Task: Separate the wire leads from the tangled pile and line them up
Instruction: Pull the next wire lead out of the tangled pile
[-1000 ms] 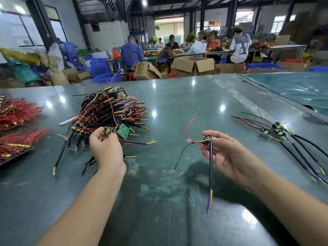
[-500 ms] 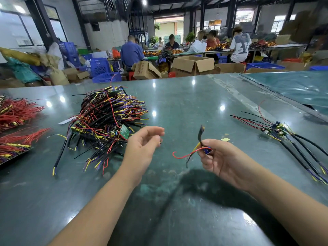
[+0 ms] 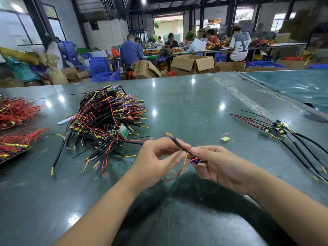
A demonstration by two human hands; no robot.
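Note:
A tangled pile of wire leads (image 3: 106,125), black, red, yellow and purple with small green boards, lies on the green table (image 3: 186,103) at the left. Both hands meet over the table's middle on one wire lead (image 3: 177,143). My right hand (image 3: 220,167) grips its small blue board end, with a red wire looping below. My left hand (image 3: 156,160) pinches its black cable, whose blurred tip points up and left. Several separated leads (image 3: 291,137) lie side by side at the right.
Bundles of red wires (image 3: 16,112) sit at the table's left edge. A small yellow scrap (image 3: 225,138) lies near the middle right. A second green table (image 3: 292,86) adjoins at the right. People work among cardboard boxes and blue crates behind.
My left hand left the pile, crossed to the right and took hold of the lead's black cable. My right hand turned the lead, so the cable now points up and left.

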